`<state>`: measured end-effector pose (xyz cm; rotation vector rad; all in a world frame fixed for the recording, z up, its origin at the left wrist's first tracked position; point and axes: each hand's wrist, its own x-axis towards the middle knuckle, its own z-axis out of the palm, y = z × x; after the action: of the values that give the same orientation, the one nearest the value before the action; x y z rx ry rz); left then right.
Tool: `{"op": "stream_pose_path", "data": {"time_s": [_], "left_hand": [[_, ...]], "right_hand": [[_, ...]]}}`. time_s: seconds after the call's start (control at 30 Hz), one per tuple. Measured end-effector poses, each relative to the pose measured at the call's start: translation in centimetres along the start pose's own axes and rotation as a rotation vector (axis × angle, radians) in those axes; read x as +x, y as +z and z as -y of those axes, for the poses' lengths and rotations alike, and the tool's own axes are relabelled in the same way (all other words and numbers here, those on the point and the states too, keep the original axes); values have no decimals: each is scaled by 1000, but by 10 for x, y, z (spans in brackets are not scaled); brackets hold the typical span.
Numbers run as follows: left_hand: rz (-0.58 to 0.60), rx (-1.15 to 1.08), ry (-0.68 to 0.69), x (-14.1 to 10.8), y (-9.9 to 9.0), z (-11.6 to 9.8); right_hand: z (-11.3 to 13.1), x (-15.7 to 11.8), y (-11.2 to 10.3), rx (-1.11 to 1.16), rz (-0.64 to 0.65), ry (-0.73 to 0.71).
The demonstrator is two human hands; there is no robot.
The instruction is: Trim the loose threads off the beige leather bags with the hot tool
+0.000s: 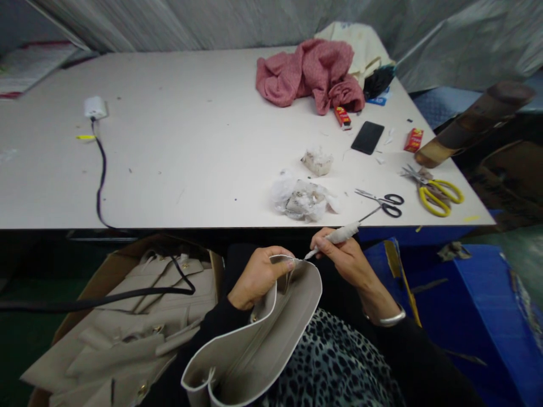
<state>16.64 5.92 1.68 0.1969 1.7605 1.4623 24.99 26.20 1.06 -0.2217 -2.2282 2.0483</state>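
Observation:
An open beige bag [271, 339] with pale edges tilts over my lap, its mouth facing up. My left hand [258, 277] pinches its far rim, thumb inside the opening. In my right hand [343, 257] is a slim tool with a white-wrapped handle [343, 233]; a thin dark rod sticks out of its far end. The tool's pale tip meets or nearly meets the bag's rim just right of my left fingers. Beyond my hands, on the table, lie a crumpled clear plastic wad [303, 199] and black-handled scissors [388, 204].
The white table [178, 141] spans the front. On it are yellow-handled scissors [441, 195], a dark cylinder [470, 127], a black flat rectangle [367, 138] and pink cloth [305, 73]. A carton of beige bags [139, 305] stands left, with a black cable [127, 297] across it; a blue bin [466, 305] stands right.

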Motion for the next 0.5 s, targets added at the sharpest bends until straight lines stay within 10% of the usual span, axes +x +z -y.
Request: {"op": "stream_pose_path", "data": {"time_s": [0.5], "left_hand": [[3, -35, 29, -5, 7, 3]], "right_hand": [[3, -2, 8, -104, 21, -52]]}}
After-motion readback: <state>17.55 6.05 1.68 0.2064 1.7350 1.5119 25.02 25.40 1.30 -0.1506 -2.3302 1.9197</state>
